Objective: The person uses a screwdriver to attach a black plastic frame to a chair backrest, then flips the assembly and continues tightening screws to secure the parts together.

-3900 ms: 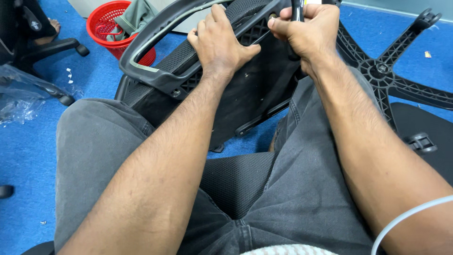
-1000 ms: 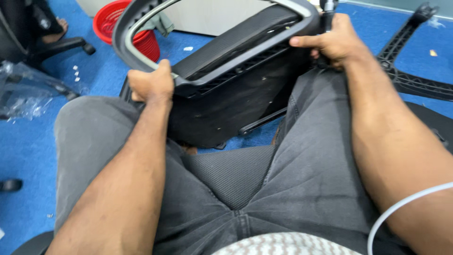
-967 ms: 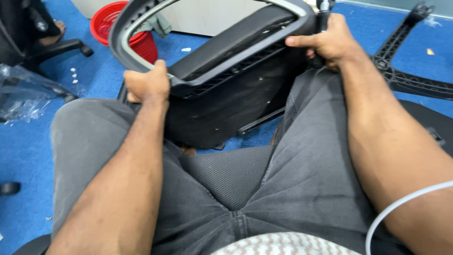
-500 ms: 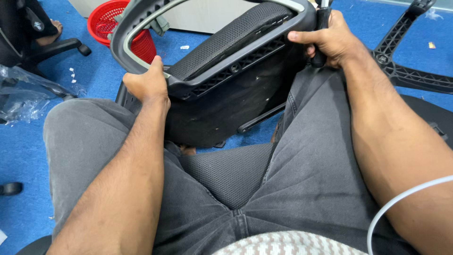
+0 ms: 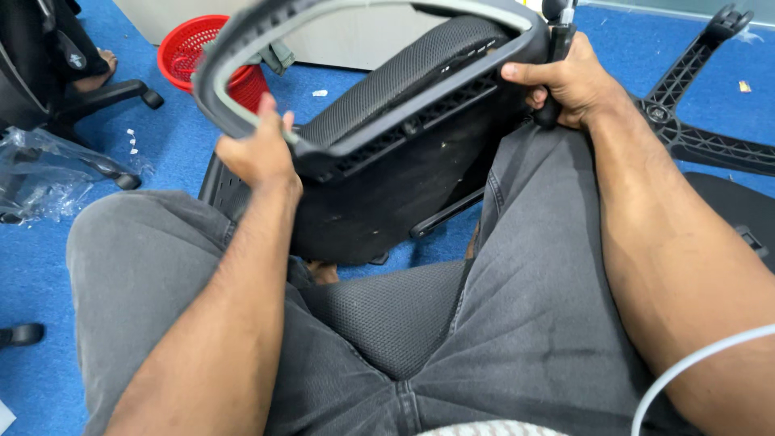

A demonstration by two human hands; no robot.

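Basket, red, on blue floor upper left; we cannot tell contents. Chair back over our knees, long axis lower left to upper right. Left hand grips frame rim; right hand closed around black tool. Frame raised and left hand lower on rim than four seconds ago.

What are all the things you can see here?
chair seat and frame: one, black with grey rim, held over the lap
tool handle: one, black, in the right hand
basket: one, red, top left on the floor
star-shaped chair base: one, black, top right
plastic wrap: one, clear, left
carpet: blue
left hand: gripping the rim
right hand: at the frame's right corner
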